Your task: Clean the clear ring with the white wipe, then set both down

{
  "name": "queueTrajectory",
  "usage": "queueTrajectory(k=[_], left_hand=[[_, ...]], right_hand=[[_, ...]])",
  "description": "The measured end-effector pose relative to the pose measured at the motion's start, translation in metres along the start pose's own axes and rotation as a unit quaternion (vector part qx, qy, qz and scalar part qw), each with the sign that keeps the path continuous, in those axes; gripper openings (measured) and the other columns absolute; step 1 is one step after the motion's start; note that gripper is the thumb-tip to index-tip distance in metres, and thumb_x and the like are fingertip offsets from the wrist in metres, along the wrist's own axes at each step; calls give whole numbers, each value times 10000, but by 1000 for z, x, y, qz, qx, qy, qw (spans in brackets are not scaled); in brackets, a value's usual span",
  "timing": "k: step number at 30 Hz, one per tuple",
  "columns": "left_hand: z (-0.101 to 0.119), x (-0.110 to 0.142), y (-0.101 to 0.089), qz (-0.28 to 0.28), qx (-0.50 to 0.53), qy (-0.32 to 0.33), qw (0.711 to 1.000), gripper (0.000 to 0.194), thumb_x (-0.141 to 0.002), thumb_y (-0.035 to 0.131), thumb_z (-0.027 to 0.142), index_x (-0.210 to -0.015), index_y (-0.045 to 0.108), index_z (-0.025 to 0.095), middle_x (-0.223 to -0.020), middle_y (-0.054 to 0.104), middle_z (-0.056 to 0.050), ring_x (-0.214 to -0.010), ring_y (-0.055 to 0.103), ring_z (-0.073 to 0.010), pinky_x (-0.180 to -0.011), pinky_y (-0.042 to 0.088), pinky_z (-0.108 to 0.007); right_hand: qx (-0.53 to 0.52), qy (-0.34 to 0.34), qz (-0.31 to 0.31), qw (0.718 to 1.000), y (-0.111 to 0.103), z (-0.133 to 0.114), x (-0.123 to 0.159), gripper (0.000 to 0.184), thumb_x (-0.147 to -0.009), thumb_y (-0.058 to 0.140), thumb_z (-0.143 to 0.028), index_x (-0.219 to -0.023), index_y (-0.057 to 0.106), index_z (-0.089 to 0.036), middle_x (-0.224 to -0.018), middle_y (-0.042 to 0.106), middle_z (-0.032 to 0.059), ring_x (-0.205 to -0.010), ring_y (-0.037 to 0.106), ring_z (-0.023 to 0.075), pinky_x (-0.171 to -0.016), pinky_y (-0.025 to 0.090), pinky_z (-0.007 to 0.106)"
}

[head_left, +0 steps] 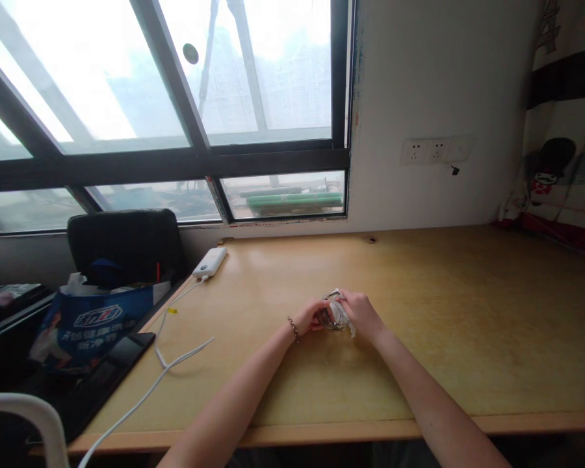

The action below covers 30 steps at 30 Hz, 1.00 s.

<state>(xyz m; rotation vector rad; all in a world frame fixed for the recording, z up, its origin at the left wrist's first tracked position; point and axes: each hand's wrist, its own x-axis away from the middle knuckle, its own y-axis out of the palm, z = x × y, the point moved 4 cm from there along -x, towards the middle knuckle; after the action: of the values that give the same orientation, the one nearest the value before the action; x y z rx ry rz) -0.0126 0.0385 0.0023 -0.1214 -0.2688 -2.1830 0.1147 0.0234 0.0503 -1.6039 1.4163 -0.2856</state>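
Over the middle of the wooden table, my two hands meet around a small clear, shiny round piece that looks like a glass (329, 319). My left hand (314, 317), with a beaded bracelet at its wrist, curls its fingers around the left side of the glass. White crumpled tissue (340, 313) lies against the glass, partly inside its outline. The fingers of my right hand (361, 314) are closed on this tissue at the right side. My fingers cover much of the glass, so its full shape is hidden.
The wooden table (468, 325) spreads under both arms. At its left edge lies a white power bank (210, 262) with a white cable (162, 344) trailing toward the front. A dark tablet-like slab (117, 364), a blue bag (97, 325) and a black chair (127, 240) stand farther left.
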Motion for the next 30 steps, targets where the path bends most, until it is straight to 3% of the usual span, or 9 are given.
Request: queueTrajectory(k=[3, 9, 14, 18, 22, 30], left_hand=[[-1, 1, 1, -10, -15, -7, 1000, 446, -636, 401, 490, -513, 550, 88, -359, 397, 7, -299, 228, -36, -326, 110, -205], [-5, 2, -1, 13, -23, -13, 1000, 365, -605, 486, 464, -521, 521, 111, -380, 415, 18, -314, 284, -44, -326, 131, -198], [-2, -1, 2, -3, -15, 7, 1000, 312, -593, 523, 406, -583, 564, 97, -422, 455, 9, -340, 288, -38, -332, 127, -186], [2, 0, 2, -16, -26, 50, 998, 381, -670, 467, 405, -660, 629, 60, -403, 448, -1, -317, 300, -36, -332, 166, -189], [3, 1, 2, 8, -25, 62, 998, 376, -674, 503, 393, -786, 633, 59, -427, 472, 1, -333, 385, -50, -355, 251, -176], [9, 3, 6, 67, -46, 89, 993, 482, -664, 577, 364, -1048, 547, 76, -460, 530, 2, -394, 471, -81, -411, 331, -186]], right_hand=[[-64, -57, -8, 996, -5, -10, 3, 190, -830, 406, -217, -937, 557, -173, -851, 637, 55, -764, 585, 145, -676, 400, 217], [-149, -140, -49, 978, -7, -22, 7, 270, -822, 418, -195, -1065, 538, -207, -1083, 583, 44, -984, 532, 136, -839, 382, 230], [-115, -63, -19, 991, -5, -11, 1, 215, -803, 454, -228, -947, 610, -197, -923, 648, 43, -811, 589, 146, -725, 405, 214], [-103, 18, 8, 994, -6, -2, -1, 225, -800, 445, -291, -813, 641, -182, -739, 663, 24, -655, 583, 133, -606, 385, 189], [-84, 81, 42, 992, -5, 7, -1, 279, -794, 428, -336, -725, 641, -169, -658, 649, 29, -582, 558, 129, -541, 353, 189], [-38, 158, 76, 984, 3, 18, 3, 350, -816, 355, -377, -768, 628, -163, -676, 646, 62, -597, 560, 147, -534, 345, 211]])
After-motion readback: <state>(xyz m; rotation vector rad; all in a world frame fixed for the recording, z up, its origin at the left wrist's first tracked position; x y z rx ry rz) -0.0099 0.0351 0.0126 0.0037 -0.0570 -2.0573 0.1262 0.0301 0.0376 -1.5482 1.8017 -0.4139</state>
